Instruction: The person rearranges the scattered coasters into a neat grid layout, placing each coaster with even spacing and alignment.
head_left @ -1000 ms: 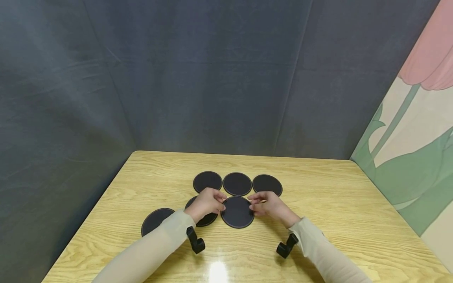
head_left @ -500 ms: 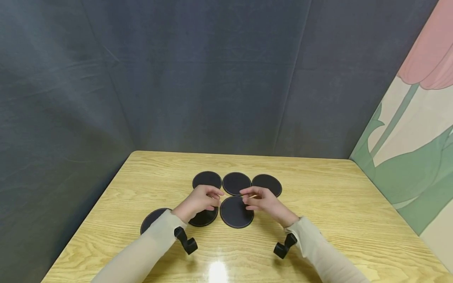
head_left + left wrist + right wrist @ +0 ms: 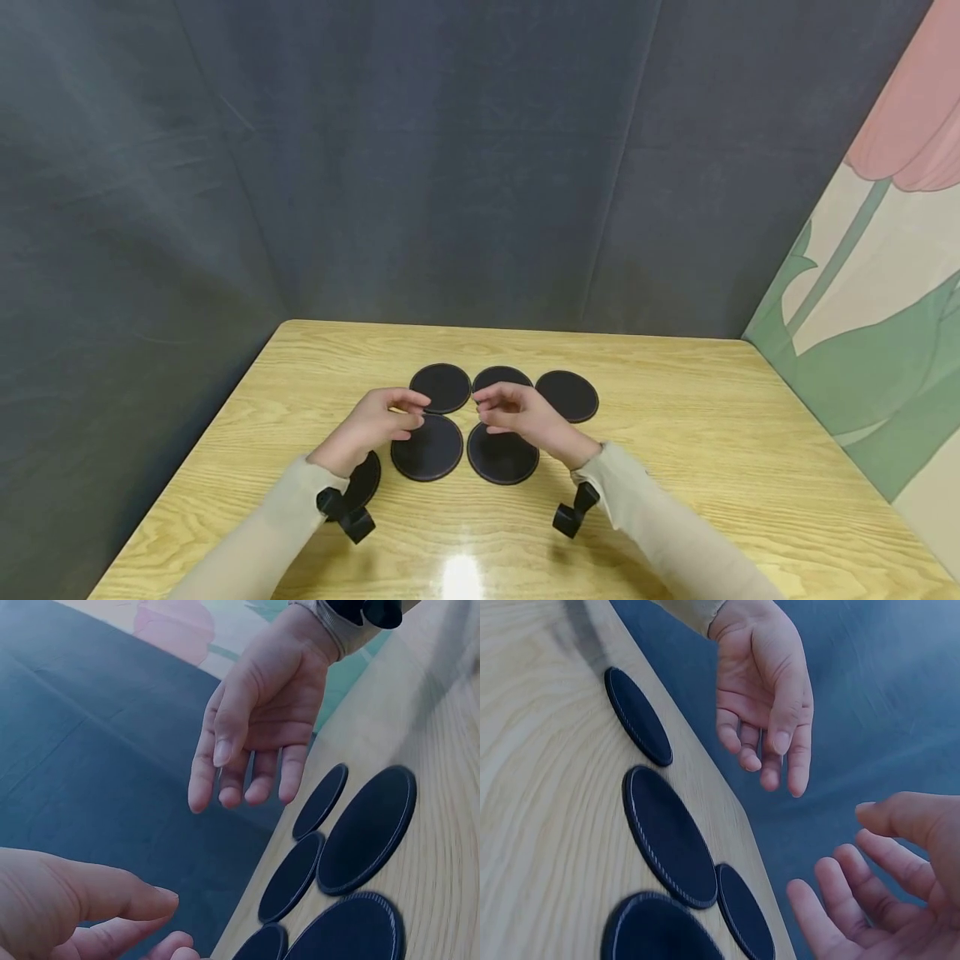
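Observation:
Several round black coasters with stitched rims lie flat on the wooden table. Three form a back row: left (image 3: 440, 388), middle (image 3: 497, 376) and right (image 3: 567, 396). Two stand in front of them, a left one (image 3: 429, 454) and a right one (image 3: 503, 457). Another coaster (image 3: 365, 481) is partly hidden under my left wrist. My left hand (image 3: 377, 423) hovers beside the front left coaster, fingers relaxed and holding nothing. Over the front right and back middle coasters hovers my right hand (image 3: 522, 415), also holding nothing. Both wrist views show the hands above the table, palms facing.
The wooden table (image 3: 675, 400) extends around the coasters. A dark cloth (image 3: 450, 167) hangs behind and to the left. On the right rises a wall panel (image 3: 885, 333) painted with a pink tulip. Each wrist wears a black camera mount.
Both hands have left the front right coaster's edges and moved to the left, the left hand farther. The front left coaster has come into full view. The coasters have stayed in place.

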Action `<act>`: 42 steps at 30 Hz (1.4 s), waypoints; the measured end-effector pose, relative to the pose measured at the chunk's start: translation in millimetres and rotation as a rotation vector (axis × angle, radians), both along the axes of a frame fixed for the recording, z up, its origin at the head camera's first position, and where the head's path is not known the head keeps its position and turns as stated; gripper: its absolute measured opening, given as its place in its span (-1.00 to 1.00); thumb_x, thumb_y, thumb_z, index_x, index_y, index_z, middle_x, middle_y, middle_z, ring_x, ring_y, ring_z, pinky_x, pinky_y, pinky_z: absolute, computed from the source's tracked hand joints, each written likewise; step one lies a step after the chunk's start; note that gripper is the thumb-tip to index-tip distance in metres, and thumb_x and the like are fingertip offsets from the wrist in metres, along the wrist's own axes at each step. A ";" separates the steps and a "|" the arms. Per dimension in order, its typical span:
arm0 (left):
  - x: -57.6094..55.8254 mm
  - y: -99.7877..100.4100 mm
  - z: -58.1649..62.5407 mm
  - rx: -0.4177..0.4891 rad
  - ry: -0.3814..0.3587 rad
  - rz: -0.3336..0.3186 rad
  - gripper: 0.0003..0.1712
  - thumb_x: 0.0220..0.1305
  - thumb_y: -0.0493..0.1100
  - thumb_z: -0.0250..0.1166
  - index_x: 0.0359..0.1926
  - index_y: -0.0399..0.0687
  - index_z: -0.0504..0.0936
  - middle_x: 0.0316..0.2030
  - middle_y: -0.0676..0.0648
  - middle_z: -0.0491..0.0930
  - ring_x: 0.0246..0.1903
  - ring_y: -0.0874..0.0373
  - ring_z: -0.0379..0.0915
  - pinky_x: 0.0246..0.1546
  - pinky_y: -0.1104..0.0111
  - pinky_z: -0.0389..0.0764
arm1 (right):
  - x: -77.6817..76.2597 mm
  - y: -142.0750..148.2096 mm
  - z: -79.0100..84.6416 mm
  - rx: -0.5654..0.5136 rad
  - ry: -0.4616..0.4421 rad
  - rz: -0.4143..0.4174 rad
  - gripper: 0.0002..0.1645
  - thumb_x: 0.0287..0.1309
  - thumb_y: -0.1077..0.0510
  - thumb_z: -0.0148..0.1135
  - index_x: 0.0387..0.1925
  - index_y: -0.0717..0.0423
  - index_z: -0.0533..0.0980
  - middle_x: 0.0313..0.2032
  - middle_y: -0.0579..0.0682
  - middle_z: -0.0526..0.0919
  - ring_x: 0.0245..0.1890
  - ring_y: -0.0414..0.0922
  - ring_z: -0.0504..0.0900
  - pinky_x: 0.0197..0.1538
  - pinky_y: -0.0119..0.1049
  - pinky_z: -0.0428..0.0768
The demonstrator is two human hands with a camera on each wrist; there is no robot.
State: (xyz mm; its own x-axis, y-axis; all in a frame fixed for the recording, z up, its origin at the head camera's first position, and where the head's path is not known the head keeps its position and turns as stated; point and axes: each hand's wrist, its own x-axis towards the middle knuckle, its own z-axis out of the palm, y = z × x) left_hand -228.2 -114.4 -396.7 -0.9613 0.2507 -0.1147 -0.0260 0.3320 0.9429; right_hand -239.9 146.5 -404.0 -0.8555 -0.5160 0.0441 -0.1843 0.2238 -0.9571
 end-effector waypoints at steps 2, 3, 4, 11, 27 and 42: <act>2.4 -8.1 1.1 0.004 -0.006 0.018 -0.65 0.26 -0.34 0.25 0.08 -0.32 0.57 -0.15 -0.17 0.51 -0.19 0.11 0.53 -0.09 0.18 0.67 | -0.2 -6.7 1.1 0.002 0.013 0.014 -0.58 0.29 0.19 0.20 0.15 0.25 0.48 -0.07 0.16 0.57 -0.07 0.00 0.61 0.00 -0.13 0.68; 3.7 -12.2 1.8 0.004 -0.005 0.024 -0.64 0.26 -0.34 0.24 0.08 -0.32 0.57 -0.15 -0.17 0.51 -0.18 0.11 0.53 -0.09 0.18 0.67 | -0.6 -9.8 1.2 -0.004 0.015 0.024 -0.58 0.30 0.20 0.20 0.15 0.25 0.48 -0.07 0.19 0.57 -0.07 0.00 0.60 0.01 -0.10 0.68; 5.2 -16.3 2.4 0.000 0.002 0.026 -0.64 0.27 -0.34 0.24 0.09 -0.34 0.56 -0.14 -0.18 0.52 -0.18 0.11 0.52 -0.10 0.18 0.67 | -0.5 -13.0 1.8 -0.009 0.016 0.032 -0.58 0.29 0.20 0.19 0.15 0.25 0.48 -0.07 0.21 0.56 -0.08 0.00 0.61 0.02 -0.07 0.67; 14.5 -43.8 2.0 -0.017 0.025 0.062 -0.59 0.29 -0.34 0.20 0.14 -0.41 0.50 -0.16 -0.17 0.55 -0.17 0.14 0.51 -0.10 0.18 0.67 | -0.5 -31.8 4.7 -0.054 0.013 0.085 -0.58 0.31 0.22 0.17 0.16 0.26 0.46 0.01 0.37 0.50 -0.05 0.16 0.59 0.08 0.18 0.57; 31.9 -93.0 -8.6 -0.108 0.035 0.170 -0.56 0.29 -0.32 0.22 0.16 -0.45 0.45 -0.15 -0.20 0.49 -0.22 0.14 0.51 -0.17 0.21 0.68 | -6.3 -75.0 -2.9 -0.056 -0.079 0.151 -0.57 0.31 0.23 0.17 0.18 0.27 0.44 -0.09 0.10 0.53 0.05 0.31 0.49 0.02 -0.15 0.67; 36.4 -122.3 -32.7 -0.102 -0.008 0.192 -0.51 0.22 -0.30 0.27 0.13 -0.47 0.45 -0.20 -0.24 0.51 -0.26 0.13 0.56 -0.22 0.26 0.69 | 1.6 -112.8 -17.1 0.111 -0.176 0.107 -0.65 0.24 0.29 0.21 0.05 0.34 0.50 -0.30 0.04 0.58 -0.22 0.02 0.66 -0.18 -0.14 0.72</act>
State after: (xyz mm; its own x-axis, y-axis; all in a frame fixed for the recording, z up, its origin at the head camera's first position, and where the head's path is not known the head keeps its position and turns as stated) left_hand -191.8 -236.7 -429.4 -0.9892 0.0501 -0.1376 -0.1049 0.4137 0.9044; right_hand -238.3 33.7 -421.1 -0.7852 -0.5975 -0.1626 -0.0455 0.3176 -0.9471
